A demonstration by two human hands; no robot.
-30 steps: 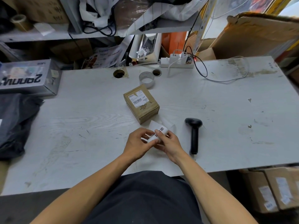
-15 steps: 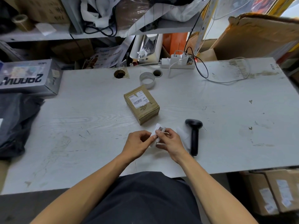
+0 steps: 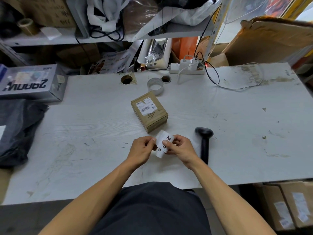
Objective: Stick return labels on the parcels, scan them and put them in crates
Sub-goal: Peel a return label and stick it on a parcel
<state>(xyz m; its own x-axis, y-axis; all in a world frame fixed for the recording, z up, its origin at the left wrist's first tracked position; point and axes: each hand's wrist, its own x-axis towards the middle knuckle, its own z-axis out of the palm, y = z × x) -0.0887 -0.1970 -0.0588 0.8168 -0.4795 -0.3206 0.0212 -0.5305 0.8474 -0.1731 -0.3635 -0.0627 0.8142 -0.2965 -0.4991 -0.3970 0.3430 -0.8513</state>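
Fingers (image 3: 153,140) of the left hand (image 3: 141,150) and the right hand (image 3: 179,149) pinch a white label (image 3: 163,143) at mid-frame, just below the box (image 3: 149,113) on the counter (image 3: 237,124). Judging by this, sticking is not yet done; the scanner (image 3: 204,141) lies right of the hands, unused, and no crate shows.

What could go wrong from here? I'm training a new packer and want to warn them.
The return label is pinched between the left hand and the right hand in mid-air; it may curl and stick to itself or the fingers. It could cover the barcode already on the parcel. The right forearm lies near the scanner and might knock it.
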